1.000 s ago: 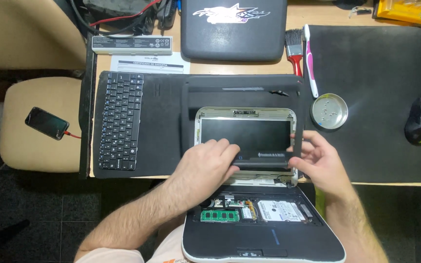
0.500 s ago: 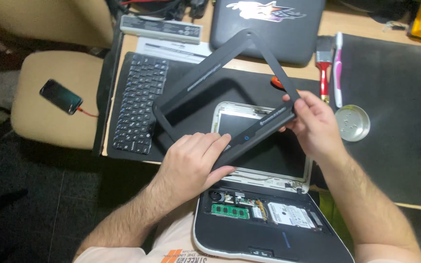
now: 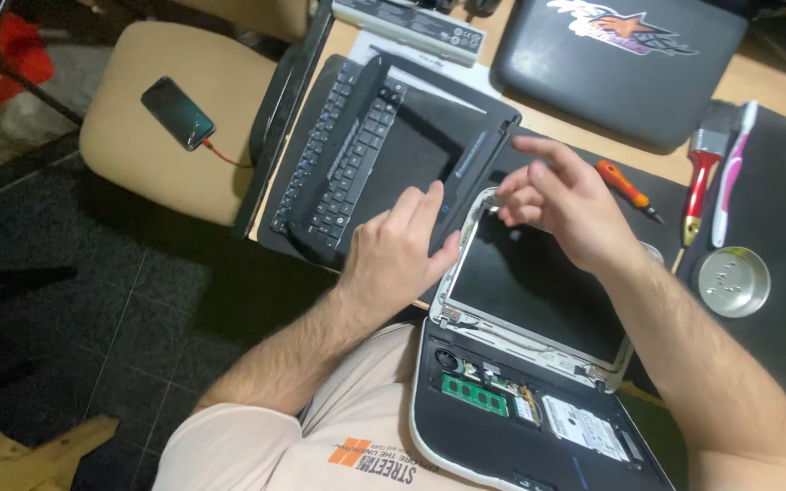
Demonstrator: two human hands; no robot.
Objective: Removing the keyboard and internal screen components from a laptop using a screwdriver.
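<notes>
On the desk (image 3: 584, 136), a round metal dish (image 3: 732, 282) holds screws; left hand (image 3: 402, 255) grips the bezel (image 3: 466, 173), right hand (image 3: 561, 205) loose.

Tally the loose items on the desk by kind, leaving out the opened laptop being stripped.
Screen bezel, under the left hand: 1
Keyboard: 1
Battery pack: 1
Closed laptop: 1
Screwdriver: 1
Paintbrush: 1
Toothbrush: 1
Metal dish: 1
Total: 8
</notes>
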